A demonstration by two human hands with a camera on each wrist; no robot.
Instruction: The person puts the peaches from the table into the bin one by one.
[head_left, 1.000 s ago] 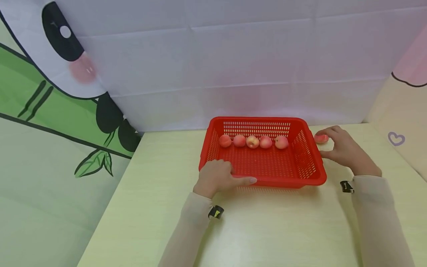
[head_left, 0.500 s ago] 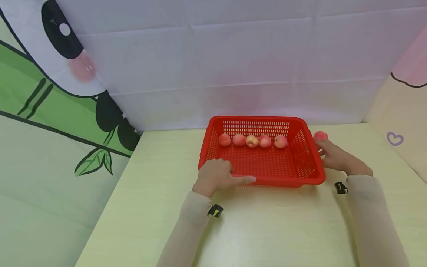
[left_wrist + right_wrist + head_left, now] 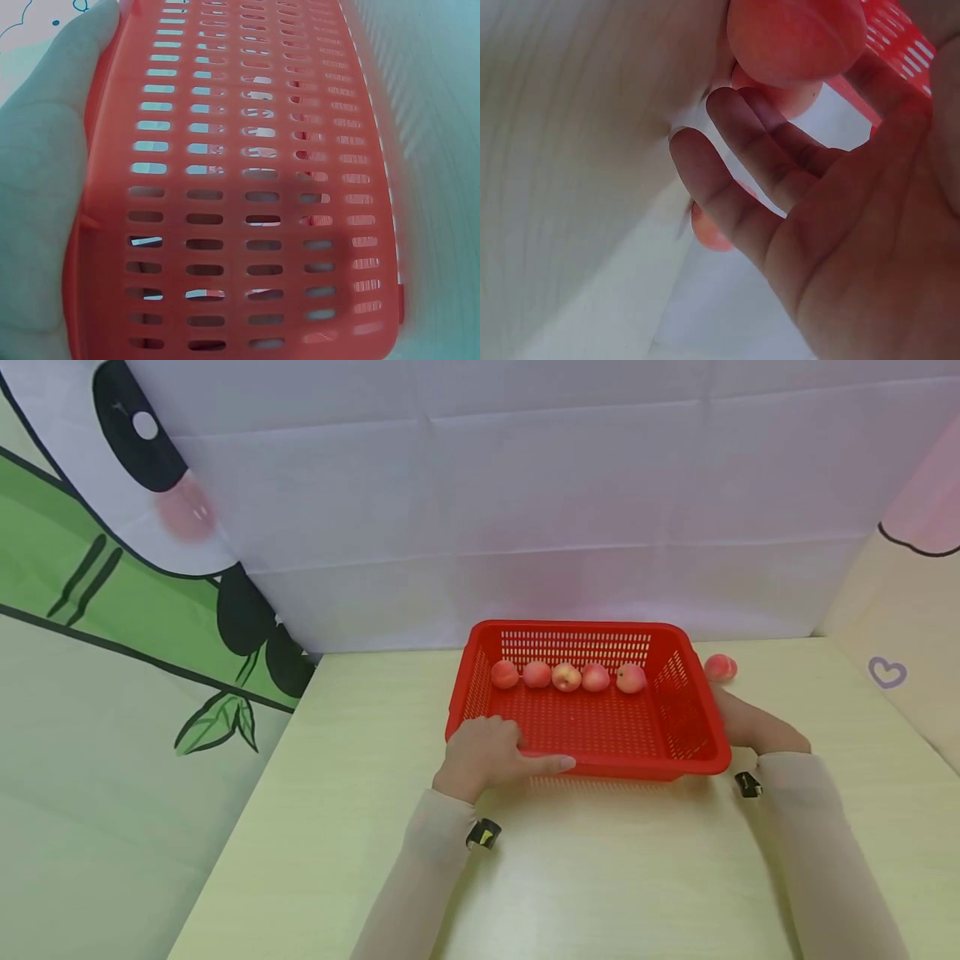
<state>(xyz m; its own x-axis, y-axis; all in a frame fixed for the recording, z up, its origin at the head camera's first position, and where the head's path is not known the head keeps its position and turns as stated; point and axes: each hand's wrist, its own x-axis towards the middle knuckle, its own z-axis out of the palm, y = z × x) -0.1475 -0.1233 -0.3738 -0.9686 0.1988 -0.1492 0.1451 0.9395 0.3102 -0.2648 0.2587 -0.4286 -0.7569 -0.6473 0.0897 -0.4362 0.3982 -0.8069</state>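
Note:
A red plastic basket (image 3: 592, 731) stands on the table with several peaches (image 3: 566, 677) lined up along its back wall. My left hand (image 3: 483, 760) grips its front left corner, thumb along the front rim. In the left wrist view, that hand's edge (image 3: 41, 180) lies beside the slotted basket wall (image 3: 112, 187). My right hand (image 3: 759, 725) is low at the basket's right side, its fingers hidden behind the rim. The right wrist view shows loosely extended fingers (image 3: 727, 195) close to a large-looking peach (image 3: 795, 37); whether they touch it is unclear.
Behind the basket's right side, a peach (image 3: 721, 668) rests on the pale table (image 3: 360, 827). Farther peaches (image 3: 712, 229) show past the fingers in the right wrist view. A white cloth (image 3: 570, 527) hangs along the table's back edge.
My right hand has left the peach at the back right and moved nearer the front, lower and leftward against the basket's side. The left hand keeps its hold on the basket.

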